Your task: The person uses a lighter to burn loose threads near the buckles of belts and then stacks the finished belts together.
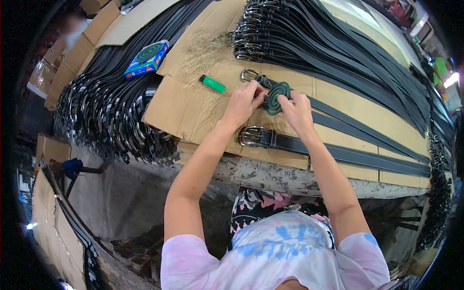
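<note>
A dark green spiral coil (278,98) is held above the cardboard-covered table. My right hand (296,108) pinches the coil's right side between thumb and fingers. At the coil's left edge, my left hand (245,100) has its fingertips pressed together; whatever they grip is too small to make out. Just behind the hands lies a black belt's silver buckle (249,75). Nearer the table's front edge is another black belt (290,142) with a metal buckle. A green lighter (212,83) rests left of my left hand. The blue box (147,59) with a coil picture sits on belts farther left.
Many black belts (328,53) are piled at the back right. Another heap of buckled belts (111,116) hangs over the table's left end. Dry straw (203,53) is scattered on the cardboard (174,108). A blurred person stands at the far upper left.
</note>
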Available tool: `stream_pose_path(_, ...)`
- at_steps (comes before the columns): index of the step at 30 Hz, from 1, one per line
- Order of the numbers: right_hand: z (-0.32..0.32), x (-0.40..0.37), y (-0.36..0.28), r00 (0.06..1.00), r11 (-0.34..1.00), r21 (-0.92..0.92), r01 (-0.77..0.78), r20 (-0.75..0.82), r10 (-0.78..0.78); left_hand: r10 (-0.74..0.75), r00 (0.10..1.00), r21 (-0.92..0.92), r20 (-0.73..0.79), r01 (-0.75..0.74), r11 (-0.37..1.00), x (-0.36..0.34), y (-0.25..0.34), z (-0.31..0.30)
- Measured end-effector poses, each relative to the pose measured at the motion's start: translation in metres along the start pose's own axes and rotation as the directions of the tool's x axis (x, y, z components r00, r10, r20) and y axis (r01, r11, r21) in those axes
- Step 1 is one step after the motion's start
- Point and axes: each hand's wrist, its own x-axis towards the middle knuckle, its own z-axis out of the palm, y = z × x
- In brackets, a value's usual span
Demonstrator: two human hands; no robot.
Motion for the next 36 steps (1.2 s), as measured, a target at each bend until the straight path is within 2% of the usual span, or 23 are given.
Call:
stream_pose_path(4,0.002,0.0,0.005,0.999,0.999,-0.018,0.044,-0.014,-0.044,0.004,1.0,0.018,0.005,-0.004,1.0,0.0,-0.003,0.001)
stream_pose_path(7,-0.001,-0.002,0.001,1.0,0.999,-0.042,0.014,0.008,-0.014,0.017,1.0,0.028,-0.007,-0.017,0.999,0.001,-0.003,0.001)
stream_pose_path(8,-0.003,-0.003,0.0,1.0,0.999,-0.041,0.014,0.007,-0.014,-0.033,0.999,-0.007,-0.019,0.033,0.999,0.001,-0.004,0.001)
stream_pose_path(10,-0.006,-0.007,-0.001,0.997,0.997,0.073,0.025,-0.07,-0.019,-0.08,0.996,-0.042,-0.028,0.079,0.996,0.001,-0.006,-0.001)
stream_pose_path(12,-0.017,-0.01,-0.004,0.995,0.991,0.129,0.029,-0.094,-0.017,0.072,0.997,0.071,-0.02,-0.071,0.995,0.003,-0.009,-0.012)
stream_pose_path(13,-0.022,-0.01,-0.003,0.993,0.982,0.184,0.034,-0.116,-0.013,0.077,0.997,0.071,-0.018,-0.076,0.995,0.002,-0.01,-0.016)
stream_pose_path(15,-0.027,-0.008,0.016,0.989,0.974,0.223,0.042,-0.148,-0.009,0.074,0.986,-0.033,0.148,-0.069,0.997,0.001,0.001,-0.028)
stream_pose_path(16,-0.031,-0.007,0.023,0.985,0.964,0.259,0.05,-0.173,-0.005,0.078,0.986,-0.035,0.15,-0.074,0.997,0.001,-0.002,-0.028)
stream_pose_path(18,-0.042,-0.01,0.025,0.989,0.971,0.238,0.006,-0.143,0.029,0.076,0.958,0.004,0.277,-0.081,0.997,0.0,-0.011,-0.025)
stream_pose_path(19,-0.045,-0.01,0.027,0.989,0.966,0.258,0.033,-0.149,0.006,0.082,0.957,0.005,0.279,-0.087,0.996,0.001,-0.015,-0.024)
stream_pose_path(21,-0.047,-0.008,0.03,0.986,0.957,0.283,0.064,-0.164,-0.018,0.174,0.949,0.064,0.263,-0.197,0.978,0.008,-0.017,-0.024)
stream_pose_path(22,-0.046,-0.007,0.031,0.986,0.921,0.377,0.102,-0.159,-0.045,0.183,0.946,0.067,0.267,-0.207,0.976,0.011,-0.017,-0.023)
stream_pose_path(23,-0.046,-0.006,0.03,0.985,0.873,0.467,0.138,-0.156,-0.073,0.037,0.961,-0.009,0.276,-0.036,0.999,0.014,-0.01,-0.026)
stream_pose_path(24,-0.045,-0.005,0.027,0.984,0.871,0.47,0.143,-0.164,-0.073,-0.11,0.949,-0.081,0.294,0.14,0.987,0.018,-0.004,-0.028)
stream_pose_path(25,-0.043,-0.005,0.025,0.986,0.844,0.518,0.142,-0.149,-0.074,-0.105,0.949,-0.077,0.297,0.134,0.988,0.022,0.0,-0.028)
stream_pose_path(27,-0.04,-0.004,0.021,0.993,0.817,0.568,0.1,-0.104,-0.05,-0.249,0.916,-0.219,0.316,0.325,0.92,0.028,0.007,-0.027)
stream_pose_path(28,-0.037,-0.002,0.028,0.993,0.814,0.572,0.103,-0.108,-0.05,-0.247,0.916,-0.215,0.317,0.322,0.922,0.031,0.006,-0.028)
stream_pose_path(30,-0.029,0.002,0.038,0.999,0.838,0.545,-0.034,0.015,0.031,-0.258,0.885,-0.033,0.388,0.293,0.956,0.034,-0.003,-0.026)
stream_pose_path(31,-0.026,0.0,0.042,0.997,0.839,0.539,-0.071,0.02,0.072,-0.257,0.885,-0.028,0.388,0.29,0.957,0.032,-0.008,-0.022)
stream_pose_path(34,-0.014,0.0,0.06,0.997,0.773,0.634,-0.013,-0.053,0.06,-0.234,0.885,-0.056,0.403,0.279,0.959,0.03,-0.015,-0.013)
stream_pose_path(35,-0.015,-0.001,0.061,0.998,0.759,0.651,-0.006,-0.049,0.049,-0.075,0.943,0.034,0.325,0.068,0.997,0.029,-0.012,-0.012)
stream_pose_path(36,-0.015,-0.002,0.062,0.997,0.757,0.654,-0.01,-0.049,0.056,0.103,0.96,0.136,0.26,-0.142,0.98,0.029,-0.009,-0.01)
